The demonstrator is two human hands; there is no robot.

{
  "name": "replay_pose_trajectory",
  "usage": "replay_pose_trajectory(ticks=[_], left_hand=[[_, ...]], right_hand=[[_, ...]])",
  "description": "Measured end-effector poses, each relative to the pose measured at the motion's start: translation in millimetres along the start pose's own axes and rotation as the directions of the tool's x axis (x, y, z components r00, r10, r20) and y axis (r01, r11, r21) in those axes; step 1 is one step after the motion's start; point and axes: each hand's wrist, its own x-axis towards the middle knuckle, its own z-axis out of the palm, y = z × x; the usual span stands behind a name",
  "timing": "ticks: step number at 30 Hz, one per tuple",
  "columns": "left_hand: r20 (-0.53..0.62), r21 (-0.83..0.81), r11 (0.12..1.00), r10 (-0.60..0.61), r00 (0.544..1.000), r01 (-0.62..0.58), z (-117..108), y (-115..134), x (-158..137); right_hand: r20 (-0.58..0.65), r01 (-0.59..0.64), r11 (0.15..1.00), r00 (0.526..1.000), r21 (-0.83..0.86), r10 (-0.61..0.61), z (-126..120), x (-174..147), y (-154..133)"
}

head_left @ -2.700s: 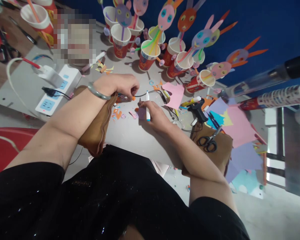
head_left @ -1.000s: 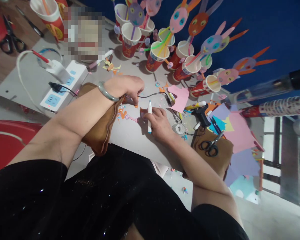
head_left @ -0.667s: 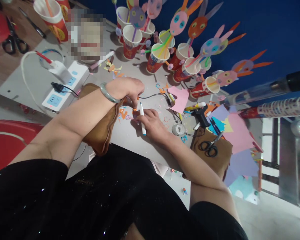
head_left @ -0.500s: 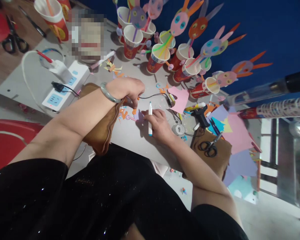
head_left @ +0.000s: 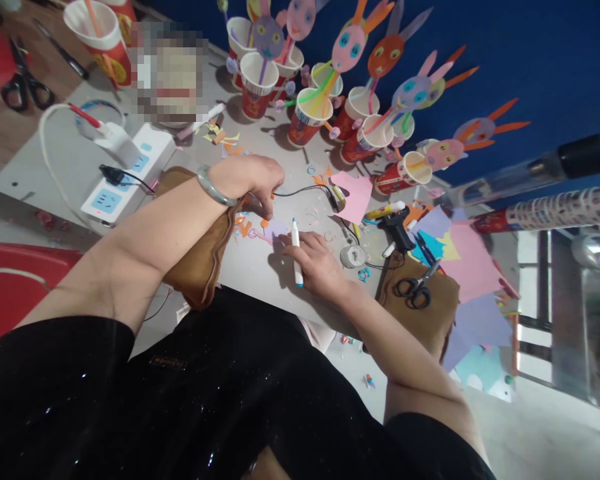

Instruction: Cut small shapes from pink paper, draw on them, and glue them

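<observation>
White marker [head_left: 297,257] held near purple paper [head_left: 279,231].
Marker is pinched in right hand [head_left: 320,265], right of the paper; left hand [head_left: 260,179] is positioned up-left of it, grip not discernible.

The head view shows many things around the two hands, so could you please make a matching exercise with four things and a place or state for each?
1. White marker
2. Bracelet
3. Scissors near the glue gun
4. Power strip

A. Lying on a brown pad
B. Has a black plug in it
C. Held by the right hand
D. Around the left wrist

Pairs: 1-C, 2-D, 3-A, 4-B.
</observation>
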Motion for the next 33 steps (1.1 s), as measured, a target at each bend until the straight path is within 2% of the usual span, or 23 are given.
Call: replay_pose_trajectory(ticks=[4, 9, 14, 19, 22, 24, 25, 28, 31, 33], left_hand=[[-0.012, 0.032, 0.999, -0.019, 1.000, 0.019, -1, 3, -4], [-0.039, 0.075, 0.997, -0.019, 0.999, 0.022, 1, 3, -4], [-0.049, 0.083, 0.996, -0.023, 0.999, 0.027, 2, 2, -4], [-0.003, -0.027, 1.000, -0.009, 1.000, 0.009, -1, -5, -4], [-0.103, -0.090, 0.996, -0.014, 0.995, 0.004, -3, -13, -5], [-0.260, -0.134, 0.989, -0.089, 0.962, 0.055, -5, -19, -7], [-0.340, -0.165, 0.982, -0.144, 0.929, 0.092, -6, -21, -8], [-0.524, -0.297, 0.943, -0.294, 0.799, 0.153, -9, -24, -12], [-0.642, -0.376, 0.918, -0.355, 0.680, 0.124, -12, -22, -18], [-0.683, -0.392, 0.915, -0.360, 0.635, 0.097, -14, -21, -21]], right_hand=[[0.070, 0.056, 0.998, 0.996, 0.015, -0.057, 8, 5, -10], [0.074, 0.097, 0.995, 0.992, 0.033, -0.099, 14, 13, -18], [0.054, 0.024, 0.996, 0.998, 0.089, -0.029, 12, 12, -16], [0.065, -0.049, 0.997, 0.997, 0.067, 0.044, 9, 3, -14], [0.053, -0.073, 0.997, 0.996, 0.010, 0.072, 2, -4, -13], [0.033, -0.090, 0.994, 0.995, -0.058, 0.092, -4, -10, -10], [0.022, -0.098, 0.991, 0.995, -0.091, 0.101, -6, -14, -7], [-0.010, -0.113, 0.978, 0.994, -0.177, 0.113, -11, -25, 0], [-0.023, -0.112, 0.967, 0.994, -0.230, 0.110, -11, -37, 3], [-0.014, -0.105, 0.966, 0.994, -0.236, 0.105, -11, -45, 2]])
